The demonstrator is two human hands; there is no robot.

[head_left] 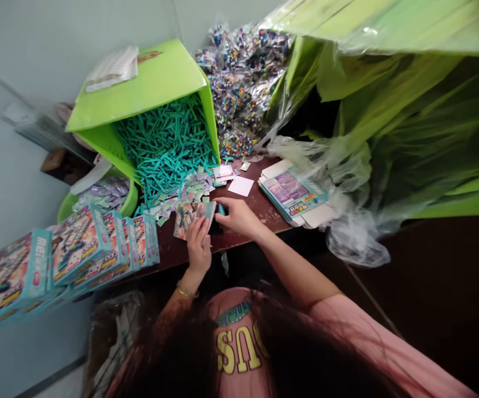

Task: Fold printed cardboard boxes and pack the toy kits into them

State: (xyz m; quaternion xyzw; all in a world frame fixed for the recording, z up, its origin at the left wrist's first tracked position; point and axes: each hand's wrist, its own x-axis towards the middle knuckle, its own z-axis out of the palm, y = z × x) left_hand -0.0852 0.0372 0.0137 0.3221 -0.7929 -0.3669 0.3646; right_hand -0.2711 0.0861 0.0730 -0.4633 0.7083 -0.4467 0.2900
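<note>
My left hand is closed round a small printed cardboard box at the table's front edge, fingers lying across its face. The box's teal side faces right. At that right end is my right hand, thumb and fingers pinched round a small teal stick, partly hidden by the fingers. Just beyond the hands, a heap of teal sticks spills from a green bin lying on its side. Small lilac and green packets are scattered in front of it.
Finished-looking printed boxes stand stacked at left, near a green tub of lilac packets. Flattened boxes lie at right beside clear plastic film. Bags of colourful beads are piled behind. A large green bin fills the right.
</note>
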